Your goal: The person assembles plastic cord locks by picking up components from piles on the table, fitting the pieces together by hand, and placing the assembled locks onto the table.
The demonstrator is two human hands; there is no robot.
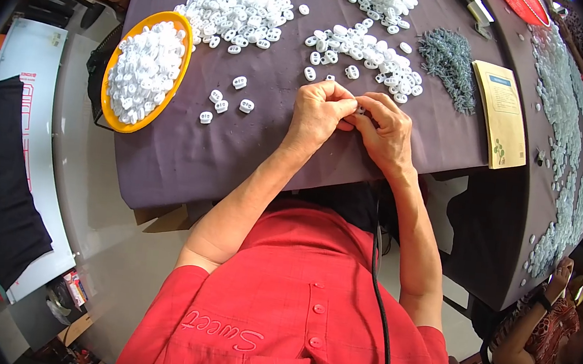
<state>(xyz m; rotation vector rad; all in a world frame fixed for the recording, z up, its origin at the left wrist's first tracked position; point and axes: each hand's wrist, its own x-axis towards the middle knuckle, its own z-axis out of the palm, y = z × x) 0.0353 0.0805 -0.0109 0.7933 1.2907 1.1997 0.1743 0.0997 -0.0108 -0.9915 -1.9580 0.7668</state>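
White pieces (pixel 376 56) lay just beyond the left hand (pixel 320 108) and right hand (pixel 388 129), both pinched around a small, mostly hidden part (pixel 361 110); slack fingertips risked dropping it there.

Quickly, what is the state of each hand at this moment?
Left hand: closed, fingertips pinched together; whatever it holds is too hidden to tell.
Right hand: closed in a pinch, meeting the left; its held piece cannot be told.

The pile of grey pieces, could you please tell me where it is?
In the head view, the grey pile lies toward the right, beyond the right hand, between white pieces and a brown booklet.
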